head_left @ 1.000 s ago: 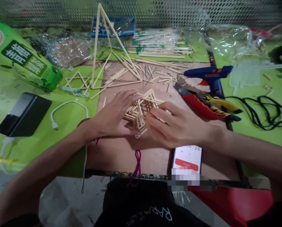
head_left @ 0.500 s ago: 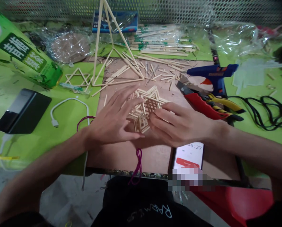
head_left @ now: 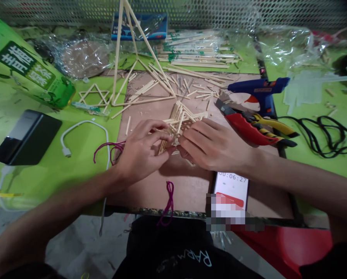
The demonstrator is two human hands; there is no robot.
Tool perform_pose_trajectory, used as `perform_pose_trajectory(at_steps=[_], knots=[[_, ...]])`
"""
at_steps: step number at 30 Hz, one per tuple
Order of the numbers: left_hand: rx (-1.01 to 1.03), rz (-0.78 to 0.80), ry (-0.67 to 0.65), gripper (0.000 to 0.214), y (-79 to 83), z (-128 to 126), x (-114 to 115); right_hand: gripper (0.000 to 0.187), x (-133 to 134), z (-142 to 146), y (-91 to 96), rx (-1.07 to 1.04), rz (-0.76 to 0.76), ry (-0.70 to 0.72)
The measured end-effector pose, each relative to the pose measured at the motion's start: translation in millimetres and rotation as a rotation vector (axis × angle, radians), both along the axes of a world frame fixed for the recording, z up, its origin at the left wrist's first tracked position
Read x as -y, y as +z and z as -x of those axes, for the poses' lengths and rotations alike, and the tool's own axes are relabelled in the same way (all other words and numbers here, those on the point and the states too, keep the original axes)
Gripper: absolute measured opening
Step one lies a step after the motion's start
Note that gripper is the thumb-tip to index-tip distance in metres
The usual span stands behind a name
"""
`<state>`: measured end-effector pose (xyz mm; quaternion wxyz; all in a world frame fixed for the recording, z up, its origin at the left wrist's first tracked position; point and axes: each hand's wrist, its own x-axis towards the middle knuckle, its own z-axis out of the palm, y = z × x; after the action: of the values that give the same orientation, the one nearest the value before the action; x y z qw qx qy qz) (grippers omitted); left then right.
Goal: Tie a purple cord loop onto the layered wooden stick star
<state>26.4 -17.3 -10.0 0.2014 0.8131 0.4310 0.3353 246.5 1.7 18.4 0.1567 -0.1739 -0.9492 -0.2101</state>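
A lattice model of thin wooden sticks (head_left: 182,117) stands tilted on edge over the brown board (head_left: 150,186) in the middle of the table. My left hand (head_left: 141,149) grips its near left side, fingers curled round the sticks. From the right, my right hand (head_left: 209,145) holds the model's near side with bent fingers. Part of the model is hidden behind both hands.
A tall stick pyramid (head_left: 132,58) and loose sticks (head_left: 196,54) lie behind. A blue glue gun (head_left: 259,91), red cutter (head_left: 243,128) and yellow pliers (head_left: 273,128) sit right. A phone (head_left: 231,188) lies near the edge. A green carton (head_left: 25,69), black box (head_left: 25,135) and white cable (head_left: 83,128) are left.
The stick model has been raised from lying flat to standing on edge. My left hand went from spread fingers to a curled grip; both hands shifted slightly nearer each other.
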Motion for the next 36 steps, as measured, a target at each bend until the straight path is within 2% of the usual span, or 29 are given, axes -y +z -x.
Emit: perform_pose_trajectory(at_steps=[7, 16, 24, 31, 36], knots=[[0.042, -0.018, -0.006, 0.008, -5.0, 0, -4, 0.019, -1, 3, -1.3, -0.014, 0.046, -0.047], [0.038, -0.232, -0.029, 0.009, -13.3, 0, -7, 0.021, -1, 3, -3.9, -0.006, 0.051, -0.074], [-0.024, -0.311, -0.062, 0.015, -16.0, 2, -8, 0.02, -1, 3, -4.7, -0.023, 0.066, -0.063], [-0.032, -0.412, -0.132, 0.017, -14.8, 2, -13, 0.018, -2, 2, -3.2, -0.021, 0.062, -0.053], [-0.148, -0.464, -0.207, 0.017, -13.4, 8, -15, 0.018, -3, 0, -5.1, -0.04, 0.065, -0.042]])
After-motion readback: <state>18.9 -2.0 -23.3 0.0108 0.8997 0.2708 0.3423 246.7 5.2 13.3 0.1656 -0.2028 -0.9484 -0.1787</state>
